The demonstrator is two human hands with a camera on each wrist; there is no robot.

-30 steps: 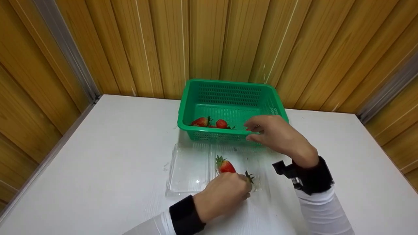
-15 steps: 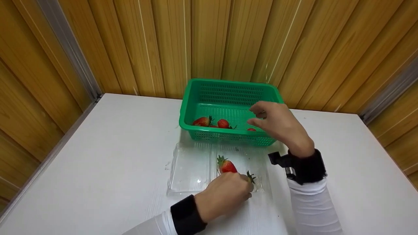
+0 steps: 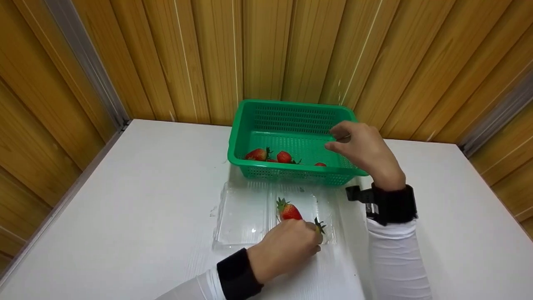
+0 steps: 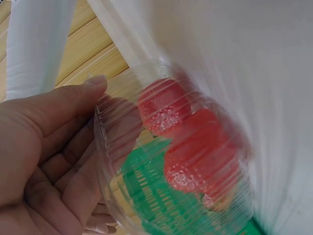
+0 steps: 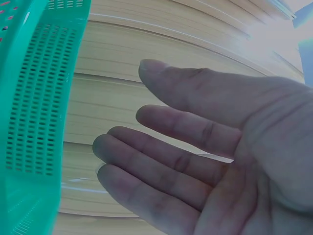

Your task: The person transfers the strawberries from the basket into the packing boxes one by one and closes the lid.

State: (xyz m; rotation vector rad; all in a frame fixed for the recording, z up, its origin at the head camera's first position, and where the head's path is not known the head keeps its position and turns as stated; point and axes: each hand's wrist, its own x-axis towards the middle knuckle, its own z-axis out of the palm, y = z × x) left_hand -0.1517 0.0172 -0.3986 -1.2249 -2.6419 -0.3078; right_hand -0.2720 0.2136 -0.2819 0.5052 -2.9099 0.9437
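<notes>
Clear plastic makes up the box (image 3: pixel 243 216) that the left hand (image 3: pixel 287 246) pinches at its edge; one strawberry (image 3: pixel 290 211) lies just beyond the knuckles, a second strawberry (image 3: pixel 320 226) right at the fingers, partly hidden. Fingers loosely bent, the right hand (image 3: pixel 368 152) holds nothing, with the basket (image 3: pixel 293 118) off its fingertips, more strawberries (image 3: pixel 284 157) inside, leftward.

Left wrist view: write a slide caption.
Left hand holding a clear plastic container of strawberries, a green basket visible through it.
</notes>
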